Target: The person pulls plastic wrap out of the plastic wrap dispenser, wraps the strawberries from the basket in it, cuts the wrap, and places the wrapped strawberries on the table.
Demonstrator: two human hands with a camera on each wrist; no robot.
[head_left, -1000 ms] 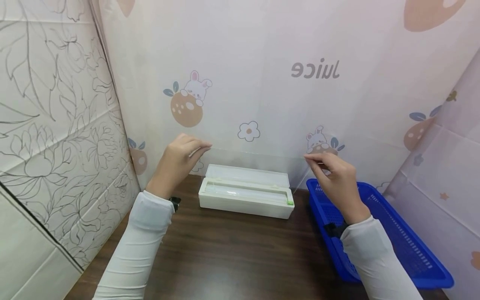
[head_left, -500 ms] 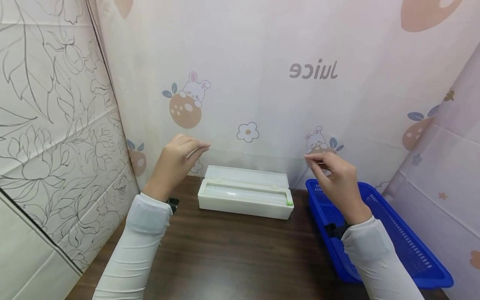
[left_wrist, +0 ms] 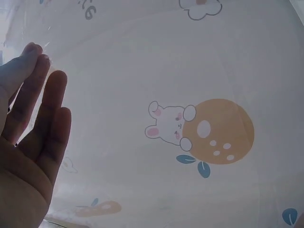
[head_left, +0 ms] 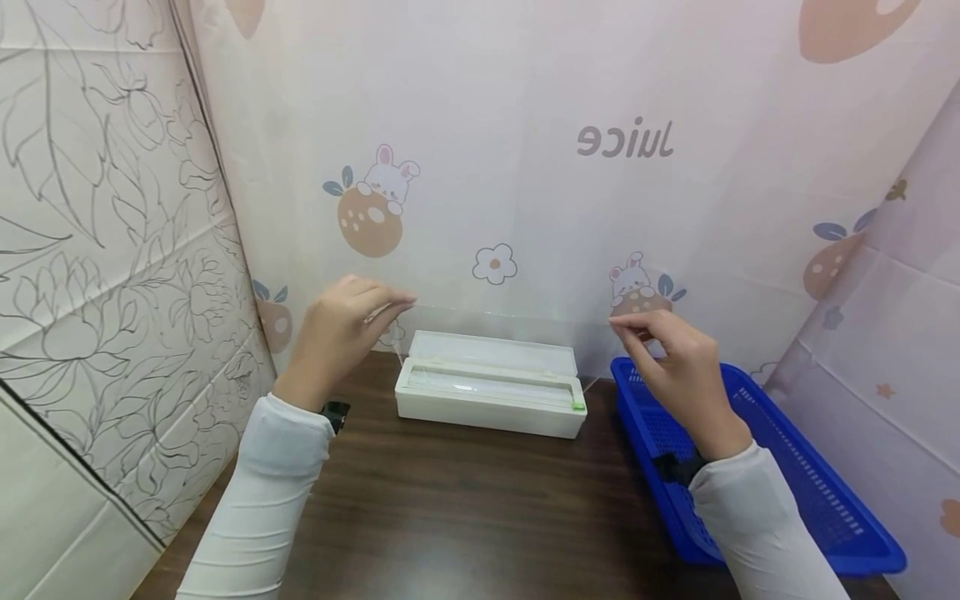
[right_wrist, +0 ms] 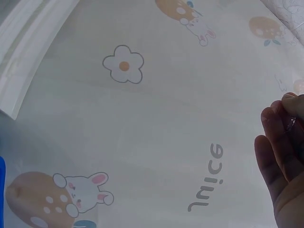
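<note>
Holding up a sheet of clear film (head_left: 510,323) is, in my judgement, the step in hand. From my station I find the sheet spread between the left hand (head_left: 341,321) and the right hand (head_left: 672,346), its upper edge running nearly level from fingertips to fingertips. The white box (head_left: 487,415) rests on the dark table (head_left: 450,517) between and below the hands, its lid (head_left: 491,350) tipped back and a green piece (head_left: 578,407) at the right end of its opening. Faint film edges run down toward the box; I cannot tell whether the lower end is joined to it or severed.

The next move, as I assess it, calls for even tension from both sides and a settled choice of where to part or lay the sheet. Uneven pull could crease it or make it cling to itself.

Pose: both hands are raised off the table, well apart, wrists bent inward so that the fingertips face each other. Each pinches the film between thumb and fingertips; the left wrist view shows that hand's outer fingers loosely extended. Neither hand touches the box. The right forearm passes over the blue basket (head_left: 825,500).
</note>
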